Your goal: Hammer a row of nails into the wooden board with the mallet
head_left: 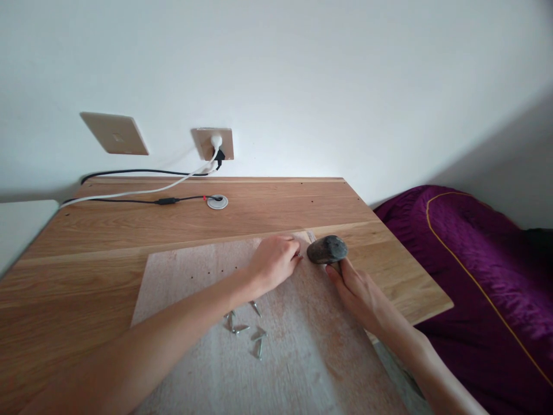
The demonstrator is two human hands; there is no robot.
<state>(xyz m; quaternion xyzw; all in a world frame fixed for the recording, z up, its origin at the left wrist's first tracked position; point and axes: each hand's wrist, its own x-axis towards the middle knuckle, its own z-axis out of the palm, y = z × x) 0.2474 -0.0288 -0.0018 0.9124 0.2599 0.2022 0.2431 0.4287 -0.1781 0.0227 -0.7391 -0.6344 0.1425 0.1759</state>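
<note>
A pale plywood board [298,351] lies flat on the wooden desk. Near the board's far right corner, my left hand [276,259] is closed in a pinch; a small metal bit of a screw [299,254] shows at its fingertips, the rest hidden by the fingers. Just to the right, my right hand [356,285] is wrapped round the short-gripped handle of a mallet [327,249]. Its dark, worn, round head hangs above the board beside the left fingertips, apart from them. Several loose silver screws [239,329] are scattered on the board below my left forearm.
Small dark holes [209,272] run in a row across the board. Behind it, the wooden desk [268,210] carries black and white cables [166,187] running to a wall socket [203,144] and a round grommet [217,202]. Purple bedding [436,259] lies beyond the desk's right edge.
</note>
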